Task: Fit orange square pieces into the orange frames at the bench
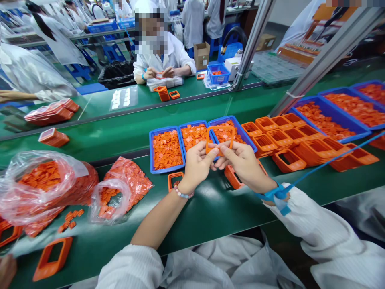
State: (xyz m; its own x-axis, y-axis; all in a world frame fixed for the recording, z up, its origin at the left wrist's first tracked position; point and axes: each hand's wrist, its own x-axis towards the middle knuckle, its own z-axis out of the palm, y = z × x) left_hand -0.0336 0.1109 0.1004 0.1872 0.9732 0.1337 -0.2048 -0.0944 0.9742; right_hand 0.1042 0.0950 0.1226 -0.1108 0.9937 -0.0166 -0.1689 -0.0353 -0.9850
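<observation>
Both of my hands hold one orange plastic frame (221, 129) upright by its lower edge, above the green table. My left hand (199, 162) pinches its left side, and my right hand (240, 160) grips its right side, thumbs close together. Any small part between the thumbs is hidden by my fingers. Just beyond are blue trays (167, 171) full of small orange pieces (167, 149). A single orange frame (174, 180) lies by my left wrist, and a few stacked frames (233, 178) sit under my right hand.
Stacked orange frames (315, 148) and more blue trays (357, 134) stand to the right. Bags of orange pieces (126, 182) (49, 180) and a loose frame (53, 257) lie left. A blue cord (325, 160) runs from my right wrist. A co-worker (164, 52) sits opposite.
</observation>
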